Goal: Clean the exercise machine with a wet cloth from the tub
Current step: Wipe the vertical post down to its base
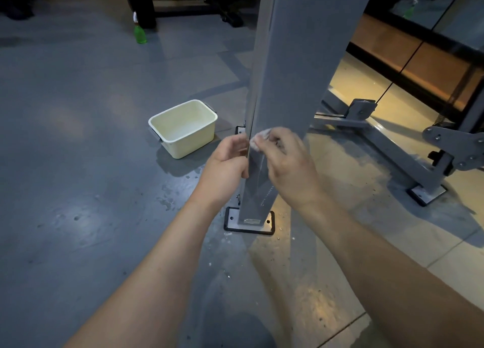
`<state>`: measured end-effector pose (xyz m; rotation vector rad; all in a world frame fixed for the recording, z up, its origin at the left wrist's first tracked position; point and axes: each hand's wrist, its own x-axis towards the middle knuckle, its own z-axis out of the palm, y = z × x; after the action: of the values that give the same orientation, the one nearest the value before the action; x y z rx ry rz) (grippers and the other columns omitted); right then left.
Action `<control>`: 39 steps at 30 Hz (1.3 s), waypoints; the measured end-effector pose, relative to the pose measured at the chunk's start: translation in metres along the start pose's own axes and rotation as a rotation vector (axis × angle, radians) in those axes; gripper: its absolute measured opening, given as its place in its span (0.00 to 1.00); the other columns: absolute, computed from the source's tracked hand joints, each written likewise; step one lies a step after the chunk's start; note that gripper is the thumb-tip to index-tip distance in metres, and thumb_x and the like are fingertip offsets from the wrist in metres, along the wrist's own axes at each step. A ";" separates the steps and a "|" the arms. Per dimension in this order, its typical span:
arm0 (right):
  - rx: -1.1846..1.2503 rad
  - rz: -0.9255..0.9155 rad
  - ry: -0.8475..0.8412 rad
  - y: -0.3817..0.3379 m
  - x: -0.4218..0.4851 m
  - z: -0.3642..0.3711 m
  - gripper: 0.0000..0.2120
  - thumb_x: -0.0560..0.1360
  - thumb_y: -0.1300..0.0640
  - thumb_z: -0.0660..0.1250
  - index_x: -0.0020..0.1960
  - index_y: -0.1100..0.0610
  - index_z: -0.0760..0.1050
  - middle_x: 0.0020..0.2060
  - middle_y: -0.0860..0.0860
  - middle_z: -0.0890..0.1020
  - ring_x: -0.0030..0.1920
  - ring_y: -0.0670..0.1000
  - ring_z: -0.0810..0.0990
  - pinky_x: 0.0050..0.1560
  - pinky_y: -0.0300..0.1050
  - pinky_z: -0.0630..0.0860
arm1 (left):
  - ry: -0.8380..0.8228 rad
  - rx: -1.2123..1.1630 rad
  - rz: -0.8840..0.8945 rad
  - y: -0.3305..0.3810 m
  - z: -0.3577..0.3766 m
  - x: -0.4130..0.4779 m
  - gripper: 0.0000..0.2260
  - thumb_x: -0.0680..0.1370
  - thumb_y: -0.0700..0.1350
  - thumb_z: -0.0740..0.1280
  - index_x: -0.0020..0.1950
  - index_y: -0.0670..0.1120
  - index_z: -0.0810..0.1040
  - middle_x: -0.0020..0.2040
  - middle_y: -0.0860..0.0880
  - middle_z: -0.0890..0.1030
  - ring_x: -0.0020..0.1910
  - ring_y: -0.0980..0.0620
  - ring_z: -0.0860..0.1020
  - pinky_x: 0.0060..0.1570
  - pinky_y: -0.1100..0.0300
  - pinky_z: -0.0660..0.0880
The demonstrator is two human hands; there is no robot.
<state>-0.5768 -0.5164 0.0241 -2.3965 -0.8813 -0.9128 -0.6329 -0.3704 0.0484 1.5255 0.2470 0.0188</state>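
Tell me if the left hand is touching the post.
Touching. The head view shows the left hand gripping the post by its left edge, with no gap between them. The right hand holds the cloth against its face.

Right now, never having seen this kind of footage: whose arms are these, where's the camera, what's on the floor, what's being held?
There is no robot here. It is one picture from a camera worn on a person's head, looking forward and down, so the two bare arms are the wearer's own. The right hand holds a pale cloth against the grey upright post of an exercise machine. The left hand grips that post, fingers curled round its edge. On the floor stand a cream tub left of the post and, farther back, a green spray bottle. Wet patches show near the post's bolted base plate.
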 end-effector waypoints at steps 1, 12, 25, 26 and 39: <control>-0.013 0.007 -0.055 0.001 -0.005 0.002 0.15 0.82 0.57 0.57 0.60 0.58 0.81 0.52 0.55 0.78 0.48 0.60 0.78 0.39 0.58 0.79 | 0.008 0.013 -0.003 -0.001 0.001 0.000 0.30 0.67 0.33 0.62 0.67 0.51 0.75 0.62 0.57 0.80 0.64 0.60 0.77 0.56 0.62 0.77; -0.056 0.009 0.033 0.002 -0.002 -0.003 0.11 0.81 0.58 0.64 0.59 0.60 0.81 0.47 0.49 0.76 0.44 0.48 0.74 0.36 0.48 0.76 | 0.087 0.068 0.048 -0.014 0.009 0.012 0.25 0.77 0.28 0.57 0.70 0.46 0.75 0.61 0.53 0.81 0.61 0.58 0.79 0.69 0.54 0.74; -0.017 0.091 -0.218 0.013 -0.027 0.010 0.12 0.82 0.53 0.61 0.61 0.55 0.78 0.51 0.54 0.78 0.50 0.59 0.79 0.43 0.56 0.78 | 0.092 0.070 0.048 -0.013 0.013 0.006 0.23 0.77 0.29 0.58 0.65 0.46 0.80 0.59 0.55 0.84 0.56 0.66 0.81 0.65 0.57 0.77; 0.005 0.106 -0.270 0.013 -0.034 0.010 0.12 0.83 0.51 0.61 0.60 0.54 0.78 0.52 0.52 0.79 0.53 0.59 0.80 0.47 0.56 0.78 | 0.090 0.069 0.043 -0.013 0.013 0.005 0.23 0.77 0.28 0.57 0.64 0.46 0.80 0.58 0.55 0.84 0.55 0.67 0.81 0.65 0.57 0.77; -0.031 0.136 -0.382 0.012 -0.041 0.015 0.14 0.73 0.64 0.69 0.59 0.58 0.80 0.50 0.56 0.75 0.51 0.62 0.80 0.39 0.54 0.80 | 0.120 0.082 0.064 -0.017 0.011 0.003 0.14 0.78 0.33 0.61 0.54 0.52 0.75 0.55 0.55 0.83 0.50 0.67 0.81 0.52 0.62 0.76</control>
<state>-0.5864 -0.5330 -0.0172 -2.6679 -0.8244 -0.4262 -0.6303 -0.3818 0.0316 1.6159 0.2970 0.1528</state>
